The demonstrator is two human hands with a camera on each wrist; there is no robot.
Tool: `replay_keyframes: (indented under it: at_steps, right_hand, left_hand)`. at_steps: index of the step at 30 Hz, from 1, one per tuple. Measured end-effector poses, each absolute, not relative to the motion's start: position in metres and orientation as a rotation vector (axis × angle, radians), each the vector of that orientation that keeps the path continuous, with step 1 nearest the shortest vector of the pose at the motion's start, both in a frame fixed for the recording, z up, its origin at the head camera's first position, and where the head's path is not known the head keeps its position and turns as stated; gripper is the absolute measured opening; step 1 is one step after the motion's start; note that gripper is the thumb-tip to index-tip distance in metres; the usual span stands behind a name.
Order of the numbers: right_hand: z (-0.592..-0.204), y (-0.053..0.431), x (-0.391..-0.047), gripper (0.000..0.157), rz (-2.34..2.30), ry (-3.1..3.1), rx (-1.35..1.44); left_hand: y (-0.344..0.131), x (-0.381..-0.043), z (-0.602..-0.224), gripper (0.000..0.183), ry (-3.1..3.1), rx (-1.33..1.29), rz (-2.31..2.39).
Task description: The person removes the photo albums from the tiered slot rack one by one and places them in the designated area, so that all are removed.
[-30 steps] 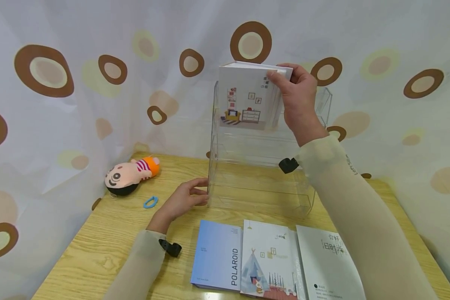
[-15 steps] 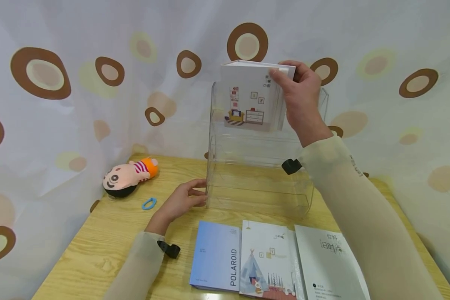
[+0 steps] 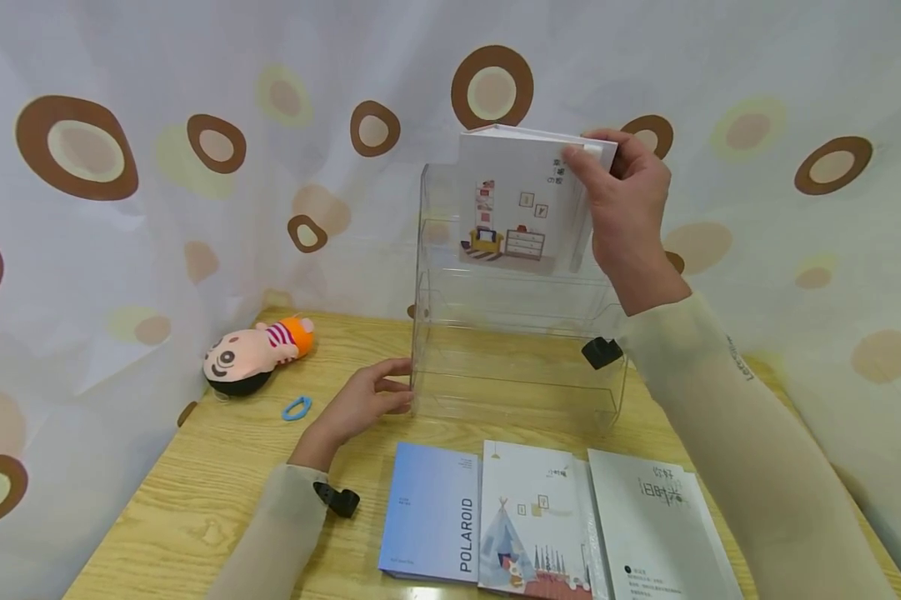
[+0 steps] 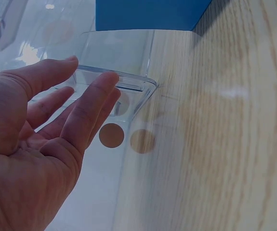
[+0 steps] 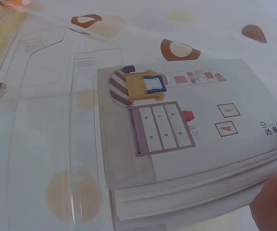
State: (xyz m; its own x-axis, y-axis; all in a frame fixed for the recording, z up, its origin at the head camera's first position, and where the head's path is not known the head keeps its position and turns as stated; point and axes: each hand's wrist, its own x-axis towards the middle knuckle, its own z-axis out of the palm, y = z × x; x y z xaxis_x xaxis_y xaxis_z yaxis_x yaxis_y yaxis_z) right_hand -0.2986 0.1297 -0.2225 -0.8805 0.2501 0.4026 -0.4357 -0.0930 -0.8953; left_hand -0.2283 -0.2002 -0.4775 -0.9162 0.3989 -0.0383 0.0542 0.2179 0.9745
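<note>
A thick white photo album (image 3: 513, 204) with a drawn yellow armchair and dresser stands upright at the top of the clear tiered rack (image 3: 518, 387). My right hand (image 3: 630, 204) pinches its upper right corner, thumb on the front cover. In the right wrist view the album's lower edge (image 5: 102, 130) is close to the clear tiers; I cannot tell whether it rests on one. Low on the rack's left side is my left hand (image 3: 363, 400), its fingertips against the clear panel. The left wrist view shows these fingers (image 4: 87, 108) fairly straight, with nothing held.
Three covers lie in a row before the rack: a blue POLAROID album (image 3: 431, 512), a white one with a tent (image 3: 533, 521), and a pale grey-white one (image 3: 660, 525). Left on the wooden table (image 3: 217, 492) are a plush doll (image 3: 258, 354) and a blue ring-shaped item (image 3: 296, 408).
My right hand has carried the album a little to the right across the top of the rack. The left hand stays at the rack's side.
</note>
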Motion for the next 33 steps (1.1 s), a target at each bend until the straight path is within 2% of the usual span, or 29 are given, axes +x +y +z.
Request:
replay_keyframes:
  at_steps: [3, 18, 33]
  right_hand:
    - [-0.223, 0.129, -0.301, 0.023, 1.992, -1.744, 0.194]
    - [-0.239, 0.159, -0.267, 0.026, 1.989, -1.680, 0.208]
    - [-0.243, 0.158, -0.264, 0.029, 1.941, -1.681, 0.193]
  left_hand:
    - [-0.202, -0.234, -0.478, 0.062, 2.198, 0.421, 1.769]
    - [-0.199, -0.236, -0.481, 0.062, 2.210, 0.409, 1.757]
    - [-0.233, -0.277, -0.467, 0.063, 2.245, 0.439, 1.780]
